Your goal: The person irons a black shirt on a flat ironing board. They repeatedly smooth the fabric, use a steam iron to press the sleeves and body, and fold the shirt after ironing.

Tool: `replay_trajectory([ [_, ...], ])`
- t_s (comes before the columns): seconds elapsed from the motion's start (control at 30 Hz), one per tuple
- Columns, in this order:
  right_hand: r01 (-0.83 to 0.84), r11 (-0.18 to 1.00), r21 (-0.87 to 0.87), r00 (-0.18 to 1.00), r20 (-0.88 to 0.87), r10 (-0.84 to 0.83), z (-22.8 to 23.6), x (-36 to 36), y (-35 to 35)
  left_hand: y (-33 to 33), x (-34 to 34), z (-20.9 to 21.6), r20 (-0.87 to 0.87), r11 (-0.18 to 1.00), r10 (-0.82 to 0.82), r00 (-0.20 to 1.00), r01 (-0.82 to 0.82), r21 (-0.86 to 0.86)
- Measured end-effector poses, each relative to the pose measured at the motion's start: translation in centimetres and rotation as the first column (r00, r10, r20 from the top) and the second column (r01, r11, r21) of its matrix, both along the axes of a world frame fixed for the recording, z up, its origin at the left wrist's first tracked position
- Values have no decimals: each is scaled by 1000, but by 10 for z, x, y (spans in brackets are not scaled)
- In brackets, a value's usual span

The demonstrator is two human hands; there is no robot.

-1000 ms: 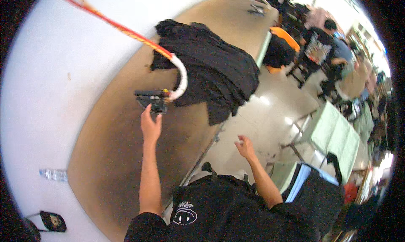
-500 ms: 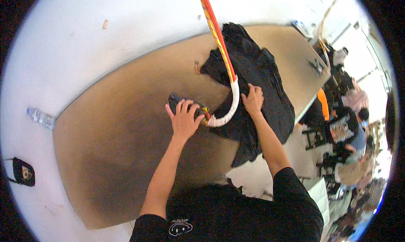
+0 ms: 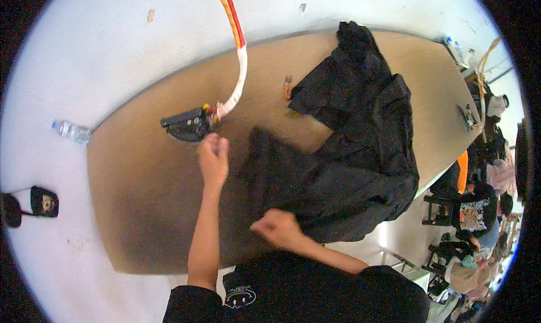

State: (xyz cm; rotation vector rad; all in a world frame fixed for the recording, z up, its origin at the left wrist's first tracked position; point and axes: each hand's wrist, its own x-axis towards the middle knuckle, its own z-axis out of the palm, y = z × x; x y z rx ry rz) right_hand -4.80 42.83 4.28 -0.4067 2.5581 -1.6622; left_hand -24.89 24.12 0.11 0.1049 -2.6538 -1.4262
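Note:
A black iron point(image 3: 189, 125) lies on the brown tabletop, with a white-sleeved hose rising from its right end. My left hand point(image 3: 214, 162) is just below the iron's right end, its fingers drawn together and slightly blurred. Whether those fingers hold anything does not show. Spread to the right is a rumpled black garment point(image 3: 360, 148), its left part smeared by motion. At its near left edge, close to my body, my right hand point(image 3: 279, 230) is closed and blurred. I cannot make out whether cloth is pinched in it.
The hose point(image 3: 241, 78) and its red and yellow cords hang from above. A small orange-brown object point(image 3: 288, 87) lies beside the garment. A plastic bottle point(image 3: 72, 132) is beyond the table's left edge. Several people sit at the right, near dark stools point(image 3: 437, 210).
The iron has moved left, and my left hand has come off it. My right hand has swung down and left toward my body. The garment's left part now reaches further left.

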Motion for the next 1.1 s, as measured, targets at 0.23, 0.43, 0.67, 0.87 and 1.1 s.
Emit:
replay_trajectory([
  [0.23,-413,910,-33,882,235,409,-8,-17,-16,-98,182,-22,271,969,246,931,-233,-80],
  [0.43,-180,750,636,960,-53,275,-36,-29,-66,-199,260,-20,335,691,288,897,-437,576],
  [0.67,-236,783,576,961,17,277,-47,40,-139,-260,335,-23,231,590,128,965,-261,764],
  [0.87,-5,905,426,924,-344,167,42,80,-167,-297,377,1,187,322,-57,981,-159,933],
  [1.1,-141,905,402,719,-587,372,51,163,-175,-279,400,43,7,54,-206,979,4,999],
])
